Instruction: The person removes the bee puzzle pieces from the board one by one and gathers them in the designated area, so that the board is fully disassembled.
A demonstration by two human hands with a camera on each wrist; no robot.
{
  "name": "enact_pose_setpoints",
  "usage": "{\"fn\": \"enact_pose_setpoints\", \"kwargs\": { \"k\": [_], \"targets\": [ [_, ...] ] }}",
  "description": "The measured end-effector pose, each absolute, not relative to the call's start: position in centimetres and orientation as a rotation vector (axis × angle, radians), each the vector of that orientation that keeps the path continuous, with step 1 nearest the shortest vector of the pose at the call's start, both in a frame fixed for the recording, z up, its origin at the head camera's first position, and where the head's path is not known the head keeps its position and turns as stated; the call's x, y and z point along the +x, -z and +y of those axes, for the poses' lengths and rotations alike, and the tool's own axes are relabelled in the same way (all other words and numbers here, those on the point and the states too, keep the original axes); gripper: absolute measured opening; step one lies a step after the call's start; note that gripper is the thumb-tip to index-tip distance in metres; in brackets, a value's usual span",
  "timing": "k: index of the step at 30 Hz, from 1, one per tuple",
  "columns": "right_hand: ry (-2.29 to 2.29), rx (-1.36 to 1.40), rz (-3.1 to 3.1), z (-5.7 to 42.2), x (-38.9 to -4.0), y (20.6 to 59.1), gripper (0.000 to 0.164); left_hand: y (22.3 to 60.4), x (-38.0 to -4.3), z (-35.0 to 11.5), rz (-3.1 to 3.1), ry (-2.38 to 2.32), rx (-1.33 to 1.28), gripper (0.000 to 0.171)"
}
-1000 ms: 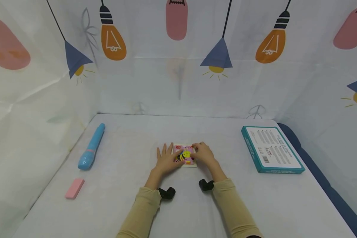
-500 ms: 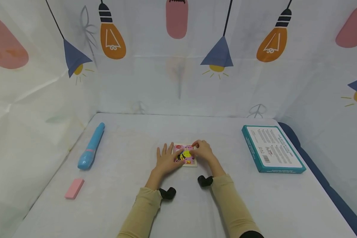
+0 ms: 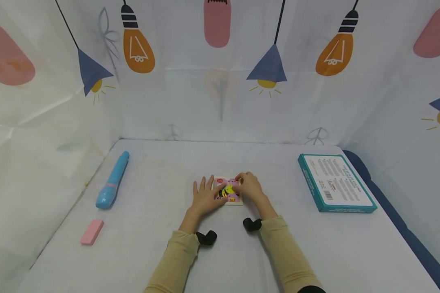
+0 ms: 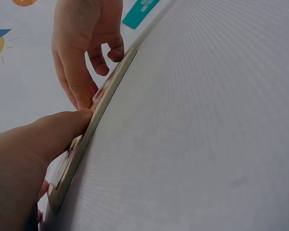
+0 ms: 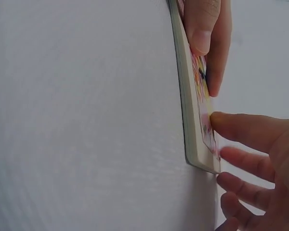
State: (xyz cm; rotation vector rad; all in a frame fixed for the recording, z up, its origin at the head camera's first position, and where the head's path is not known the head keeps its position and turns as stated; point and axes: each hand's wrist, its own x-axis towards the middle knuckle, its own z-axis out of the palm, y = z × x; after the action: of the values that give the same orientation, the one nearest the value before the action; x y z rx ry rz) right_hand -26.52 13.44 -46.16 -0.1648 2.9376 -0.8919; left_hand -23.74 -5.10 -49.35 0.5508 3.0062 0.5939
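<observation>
A small flat puzzle board (image 3: 229, 191) with a pink bee picture lies on the white table between the two hands. My left hand (image 3: 204, 199) rests on its left side, fingers spread and thumb across the picture. At the right edge, my right hand (image 3: 251, 188) has curled fingers, thumb and index on the board. The right wrist view shows the right thumb (image 5: 245, 129) touching the picture of the board (image 5: 191, 120), with other fingertips by its edge. A pale rim runs along the board (image 4: 103, 103) in the left wrist view.
A blue microphone-shaped toy (image 3: 113, 181) lies at the left, with a pink block (image 3: 92, 232) nearer the front. At the right lies a teal and white box (image 3: 337, 184). A printed white curtain (image 3: 190, 97) stands behind the table.
The right hand has shifted very slightly left and away from the person along the board's right edge. The left hand and the board stay where they were.
</observation>
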Motion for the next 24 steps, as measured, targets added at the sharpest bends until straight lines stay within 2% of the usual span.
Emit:
{"fn": "enact_pose_setpoints", "kwargs": {
  "k": [7, 17, 24],
  "targets": [
    [0.808, -0.163, 2.972, 13.2, -26.1, 45.5, 0.038, 49.4, -23.7, -5.1, 3.015, -0.582, 0.543, 0.059],
    [0.938, -0.048, 2.89, 13.7, -27.3, 46.1, 0.038, 49.4, -23.8, -5.1, 3.009, -0.607, 0.546, 0.06],
    [1.04, -0.091, 2.863, 13.6, -27.7, 46.5, 0.029, 49.4, -23.7, -5.1, 3.005, -0.596, 0.536, 0.06]
  ]
}}
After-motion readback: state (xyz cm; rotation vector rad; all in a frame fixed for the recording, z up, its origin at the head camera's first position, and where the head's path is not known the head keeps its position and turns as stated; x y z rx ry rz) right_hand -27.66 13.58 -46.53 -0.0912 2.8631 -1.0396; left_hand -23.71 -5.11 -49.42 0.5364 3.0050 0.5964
